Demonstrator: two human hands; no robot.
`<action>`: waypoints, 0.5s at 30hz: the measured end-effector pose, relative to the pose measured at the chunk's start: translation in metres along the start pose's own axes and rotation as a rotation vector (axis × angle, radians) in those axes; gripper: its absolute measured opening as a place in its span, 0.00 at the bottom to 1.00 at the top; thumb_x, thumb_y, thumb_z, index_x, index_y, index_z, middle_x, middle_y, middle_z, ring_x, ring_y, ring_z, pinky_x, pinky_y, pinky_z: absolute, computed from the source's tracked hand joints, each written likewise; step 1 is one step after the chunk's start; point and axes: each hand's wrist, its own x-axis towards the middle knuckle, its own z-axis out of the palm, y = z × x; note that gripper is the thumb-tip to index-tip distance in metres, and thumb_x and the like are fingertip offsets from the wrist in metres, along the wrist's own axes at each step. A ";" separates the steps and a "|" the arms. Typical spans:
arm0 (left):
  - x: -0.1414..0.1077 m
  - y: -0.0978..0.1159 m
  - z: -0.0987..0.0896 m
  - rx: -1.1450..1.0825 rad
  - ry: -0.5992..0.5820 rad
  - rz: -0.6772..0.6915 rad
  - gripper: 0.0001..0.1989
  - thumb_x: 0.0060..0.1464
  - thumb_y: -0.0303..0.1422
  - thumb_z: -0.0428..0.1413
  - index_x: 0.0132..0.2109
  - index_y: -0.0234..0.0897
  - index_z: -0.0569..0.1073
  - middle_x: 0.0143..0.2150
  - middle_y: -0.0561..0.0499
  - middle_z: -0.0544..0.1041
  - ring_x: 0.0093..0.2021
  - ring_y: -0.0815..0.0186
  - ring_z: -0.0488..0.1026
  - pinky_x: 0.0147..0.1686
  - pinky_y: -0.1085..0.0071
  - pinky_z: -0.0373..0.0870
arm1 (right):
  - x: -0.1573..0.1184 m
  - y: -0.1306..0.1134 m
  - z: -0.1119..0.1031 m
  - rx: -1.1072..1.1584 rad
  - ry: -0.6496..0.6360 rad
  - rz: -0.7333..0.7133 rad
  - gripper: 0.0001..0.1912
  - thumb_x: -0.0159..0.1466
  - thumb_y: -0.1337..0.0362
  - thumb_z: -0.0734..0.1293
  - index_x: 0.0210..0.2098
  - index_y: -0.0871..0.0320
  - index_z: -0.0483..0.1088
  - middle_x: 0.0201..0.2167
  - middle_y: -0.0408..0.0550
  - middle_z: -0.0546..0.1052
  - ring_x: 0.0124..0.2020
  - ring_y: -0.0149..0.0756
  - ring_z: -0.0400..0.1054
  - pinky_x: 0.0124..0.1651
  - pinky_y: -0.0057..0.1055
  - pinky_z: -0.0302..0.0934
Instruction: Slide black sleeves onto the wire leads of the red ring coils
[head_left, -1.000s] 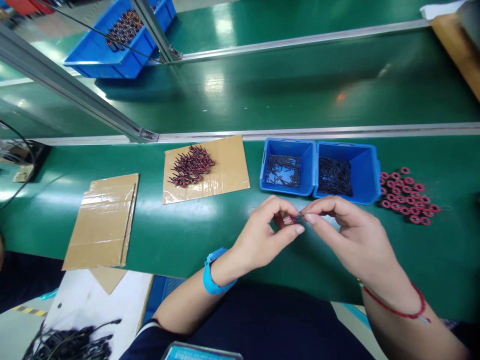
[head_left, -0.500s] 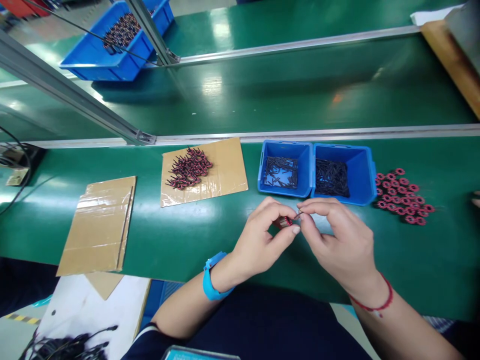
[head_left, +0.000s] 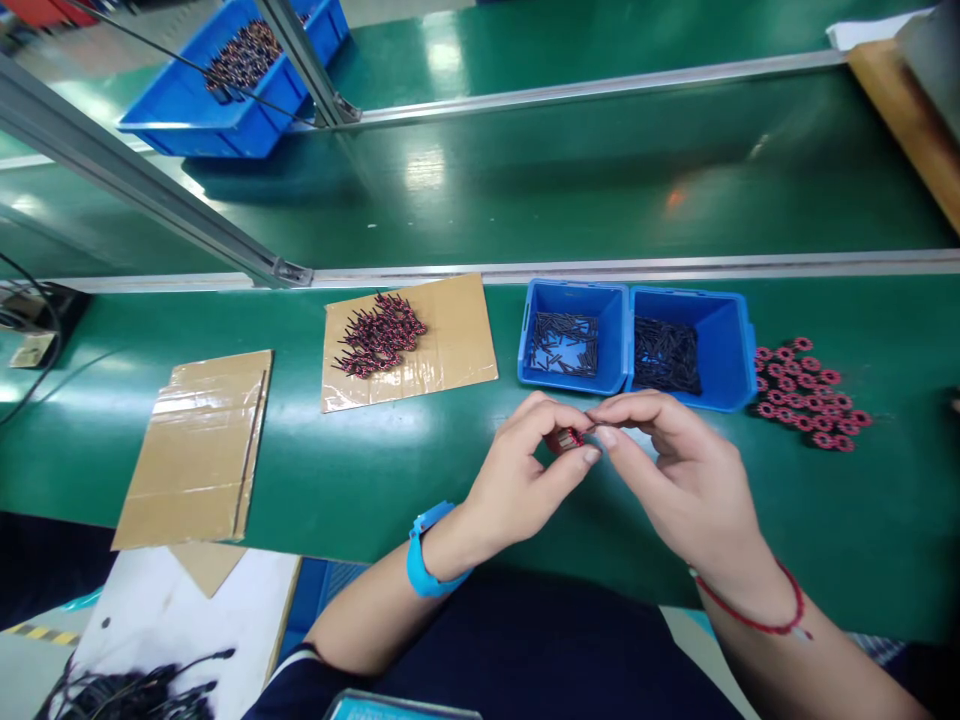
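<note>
My left hand (head_left: pixel 514 480) pinches a small red wire-wound ring coil (head_left: pixel 568 438) between thumb and fingers. Fingertips of my right hand (head_left: pixel 679 480) are closed at the coil's right side, on a thin dark piece, either a wire lead or a sleeve; I cannot tell which. Just beyond my hands stand two blue bins, a left bin (head_left: pixel 577 298) and a right bin (head_left: pixel 726 350), with short black tubes (head_left: pixel 664 355) inside. Loose red ring coils (head_left: pixel 810 395) lie right of the bins. More coils with black-sleeved leads (head_left: pixel 381 335) are heaped on a cardboard sheet (head_left: pixel 459 340).
Stacked cardboard (head_left: pixel 195 450) lies at the left of the green bench (head_left: pixel 360 460). A metal frame post (head_left: pixel 165 190) slants across the upper left. Behind it is a large blue crate (head_left: pixel 225 138) of parts. Black cables (head_left: pixel 142 690) lie at lower left.
My right fingertips have shifted slightly left, closer against my left fingertips, and the right wrist has turned a little. My left hand keeps its hold on the coil.
</note>
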 end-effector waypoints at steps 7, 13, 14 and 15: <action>0.000 0.000 0.000 0.008 0.002 0.014 0.04 0.59 0.29 0.59 0.42 0.37 0.73 0.37 0.52 0.71 0.36 0.70 0.68 0.38 0.71 0.67 | 0.000 0.001 0.002 -0.015 0.021 -0.032 0.07 0.66 0.72 0.68 0.39 0.52 0.72 0.36 0.41 0.77 0.39 0.29 0.72 0.44 0.28 0.66; 0.001 0.001 0.000 0.013 0.007 0.038 0.06 0.59 0.28 0.59 0.44 0.37 0.74 0.36 0.52 0.71 0.36 0.70 0.68 0.38 0.72 0.67 | 0.001 -0.001 0.004 -0.140 0.072 -0.126 0.07 0.65 0.73 0.67 0.39 0.54 0.71 0.37 0.42 0.77 0.39 0.28 0.73 0.44 0.27 0.66; 0.001 0.001 0.000 0.015 0.008 0.037 0.06 0.59 0.28 0.59 0.44 0.36 0.74 0.36 0.52 0.70 0.36 0.70 0.68 0.37 0.72 0.67 | 0.002 -0.001 0.004 -0.179 0.085 -0.160 0.07 0.65 0.73 0.67 0.39 0.55 0.70 0.37 0.43 0.77 0.39 0.29 0.73 0.44 0.27 0.67; 0.001 0.002 0.000 0.017 0.008 0.036 0.06 0.58 0.28 0.59 0.44 0.36 0.74 0.35 0.52 0.70 0.36 0.70 0.68 0.37 0.72 0.67 | 0.002 -0.001 0.004 -0.222 0.097 -0.198 0.07 0.64 0.74 0.68 0.39 0.55 0.70 0.36 0.44 0.78 0.39 0.29 0.73 0.44 0.27 0.67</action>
